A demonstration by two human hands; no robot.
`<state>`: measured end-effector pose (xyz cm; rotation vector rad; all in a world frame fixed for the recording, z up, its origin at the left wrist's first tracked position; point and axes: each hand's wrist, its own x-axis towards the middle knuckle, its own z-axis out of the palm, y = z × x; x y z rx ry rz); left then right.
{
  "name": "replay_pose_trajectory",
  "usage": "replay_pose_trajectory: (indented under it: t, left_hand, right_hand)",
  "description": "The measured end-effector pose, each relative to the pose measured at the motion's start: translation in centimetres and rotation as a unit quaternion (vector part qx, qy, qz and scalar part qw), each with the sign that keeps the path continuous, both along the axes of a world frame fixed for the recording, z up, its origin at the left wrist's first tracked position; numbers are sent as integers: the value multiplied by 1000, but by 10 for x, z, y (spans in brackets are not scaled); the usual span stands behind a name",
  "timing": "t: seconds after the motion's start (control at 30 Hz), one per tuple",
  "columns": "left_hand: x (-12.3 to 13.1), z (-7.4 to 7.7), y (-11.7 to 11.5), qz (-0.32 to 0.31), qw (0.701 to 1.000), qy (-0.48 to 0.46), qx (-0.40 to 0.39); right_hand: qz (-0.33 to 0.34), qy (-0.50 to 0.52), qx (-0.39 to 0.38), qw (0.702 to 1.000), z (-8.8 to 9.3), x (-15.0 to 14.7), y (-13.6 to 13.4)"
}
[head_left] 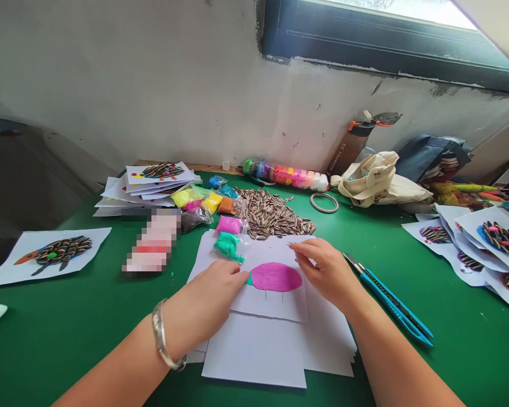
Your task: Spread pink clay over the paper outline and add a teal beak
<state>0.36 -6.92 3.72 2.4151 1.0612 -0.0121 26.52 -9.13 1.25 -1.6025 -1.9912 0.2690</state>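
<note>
A sheet of white paper (275, 310) carries a flattened magenta oval of modelling clay (276, 277), with thin drawn leg lines below it. At the oval's left end is a small patch of teal clay (249, 279). My left hand (207, 297), with a silver bracelet on the wrist, presses a fingertip on that patch; its other fingers are partly hidden. Just right of the oval, my right hand (326, 271) hovers with its fingers drawn together; something tiny and dark shows at the fingertips, too small to name. Behind the paper lies a heap of striped sunflower seeds (271, 215).
Bagged clay, including a teal bag (228, 245) and a pink bag (229, 225), lies behind my left hand. A blue utility knife (394, 305) rests right of my right forearm. Seed-covered pictures (63, 253) lie at both sides. Tape (324, 203) and a bottle (350, 147) are behind.
</note>
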Motion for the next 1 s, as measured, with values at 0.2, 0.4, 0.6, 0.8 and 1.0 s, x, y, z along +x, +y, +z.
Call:
replay_pose_trajectory:
  t: [0.2, 0.4, 0.6, 0.8, 1.0]
  left_hand:
    - [-15, -35, -22, 14, 991, -16, 132]
    - [-4, -39, -24, 18, 979, 36, 200]
    - [-1, -31, -23, 1, 982, 40, 186]
    - [0, -36, -24, 14, 978, 42, 205]
    - [5, -36, -24, 24, 977, 59, 203]
  right_hand:
    - [-53, 19, -9, 998, 6, 11, 0]
    - [-61, 4, -41, 997, 4, 17, 1]
    - [-21, -21, -119, 992, 3, 16, 1]
    - [-20, -44, -158, 986, 3, 15, 0]
    - [-18, -76, -158, 984, 2, 12, 1]
